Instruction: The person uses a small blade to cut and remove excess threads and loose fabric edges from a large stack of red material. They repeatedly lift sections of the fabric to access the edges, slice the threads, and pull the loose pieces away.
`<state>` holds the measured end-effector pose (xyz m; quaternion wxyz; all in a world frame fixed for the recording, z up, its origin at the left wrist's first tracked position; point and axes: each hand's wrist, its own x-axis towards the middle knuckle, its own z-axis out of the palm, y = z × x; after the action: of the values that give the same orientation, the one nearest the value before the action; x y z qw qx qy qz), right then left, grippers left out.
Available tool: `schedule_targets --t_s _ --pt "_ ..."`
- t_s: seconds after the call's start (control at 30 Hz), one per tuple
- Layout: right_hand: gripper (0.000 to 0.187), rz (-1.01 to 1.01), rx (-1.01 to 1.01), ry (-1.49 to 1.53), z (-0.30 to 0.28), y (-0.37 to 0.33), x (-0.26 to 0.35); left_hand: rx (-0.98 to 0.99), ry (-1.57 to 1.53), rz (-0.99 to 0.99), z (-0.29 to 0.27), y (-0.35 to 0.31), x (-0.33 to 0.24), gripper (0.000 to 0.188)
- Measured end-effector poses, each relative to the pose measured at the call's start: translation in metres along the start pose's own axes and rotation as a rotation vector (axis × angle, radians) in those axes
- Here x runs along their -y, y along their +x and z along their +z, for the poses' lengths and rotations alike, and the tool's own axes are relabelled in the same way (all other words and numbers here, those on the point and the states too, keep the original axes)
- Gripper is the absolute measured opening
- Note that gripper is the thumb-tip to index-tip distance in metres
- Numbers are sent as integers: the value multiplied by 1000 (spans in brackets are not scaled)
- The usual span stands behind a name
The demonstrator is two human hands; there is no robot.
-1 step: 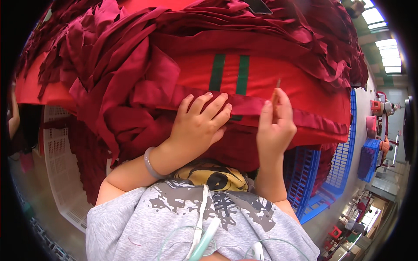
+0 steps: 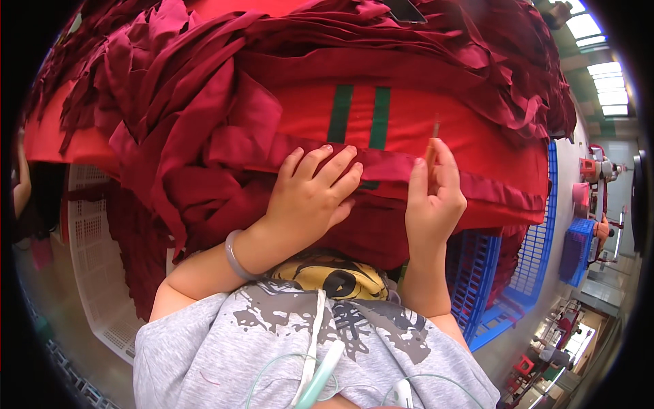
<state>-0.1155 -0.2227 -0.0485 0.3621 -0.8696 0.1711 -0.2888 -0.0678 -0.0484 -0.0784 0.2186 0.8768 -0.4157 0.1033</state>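
A long, shiny dark-red fabric strip (image 2: 395, 165) runs across a red padded surface (image 2: 436, 112) in front of me. My left hand (image 2: 310, 187) lies on the strip with its fingers spread and holds nothing. To its right, my right hand (image 2: 436, 187) pinches a thin brown pointed tool (image 2: 432, 146) between thumb and fingers, its narrow tip aimed away from me. Its exact kind is too small to make out. Two dark green bands (image 2: 379, 117) cross the red surface just beyond the strip.
Heaped dark-red strips (image 2: 177, 75) cover the far side and left, with a dark phone-like slab (image 2: 405, 9) on top. A white plastic basket (image 2: 102, 273) stands at left, blue crates (image 2: 477, 279) at right. Other people work in the right background; an arm (image 2: 22, 180) shows at far left.
My right hand and the thin tool have shifted very slightly to the right. My left hand and the strip look unmoved.
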Motion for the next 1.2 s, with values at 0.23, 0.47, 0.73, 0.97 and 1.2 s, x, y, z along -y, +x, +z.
schedule_targets --t_s 0.23,0.47,0.73,0.97,1.2 --pt "32 -327 373 -257 0 -32 9 -90 -185 -33 5 -5 14 49" --pt "31 -326 352 -301 10 -29 11 -92 -52 35 5 1 13 38" --pt "30 -331 368 -303 7 -34 12 -85 -48 53 5 0 14 42" --pt "29 -287 68 -145 18 -8 4 -50 -50 33 0 -1 12 44" --pt "30 -326 364 -316 -2 -31 12 -70 -102 39 4 -1 15 47"
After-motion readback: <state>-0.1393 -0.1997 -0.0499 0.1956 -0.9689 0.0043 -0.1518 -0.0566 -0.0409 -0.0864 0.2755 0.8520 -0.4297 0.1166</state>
